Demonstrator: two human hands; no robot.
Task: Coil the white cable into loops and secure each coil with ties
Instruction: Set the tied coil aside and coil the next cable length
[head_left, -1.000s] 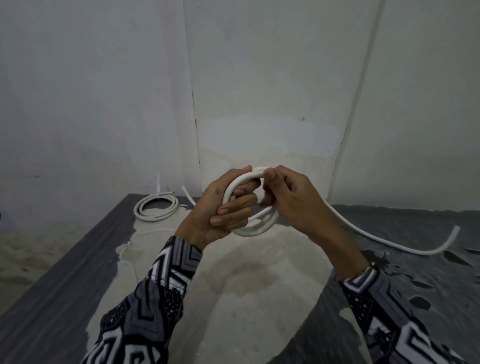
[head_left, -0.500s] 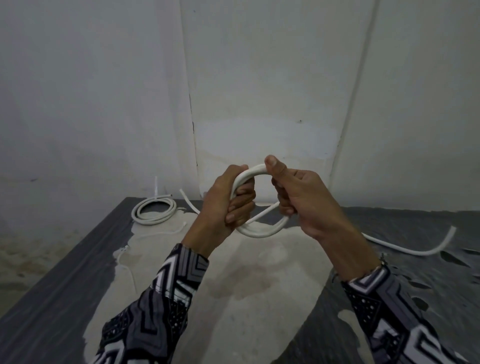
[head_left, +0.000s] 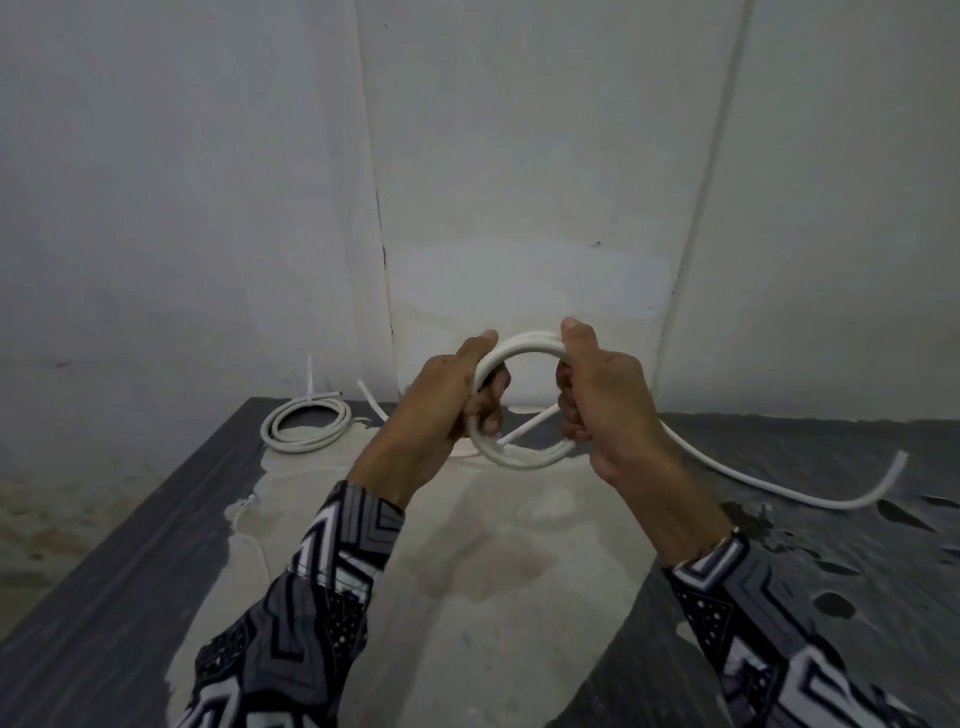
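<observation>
Left hand (head_left: 447, 395) and right hand (head_left: 602, 400) each grip opposite sides of the cable (head_left: 524, 347) coil, fingers curled around it. Loose tail lies on the table (head_left: 130, 545).

Dim, flat, greyish light fills the view, casting only faint shadows below the fingers (head_left: 491, 410). Wide-angle distortion bends the wall (head_left: 519, 156) seams above them; the picture is slightly soft and grainy throughout.

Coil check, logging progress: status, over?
Left hand and right hand both grip the coil. Loose tail trails right on the floor. No tie on it yet. Nothing in the way.
</observation>
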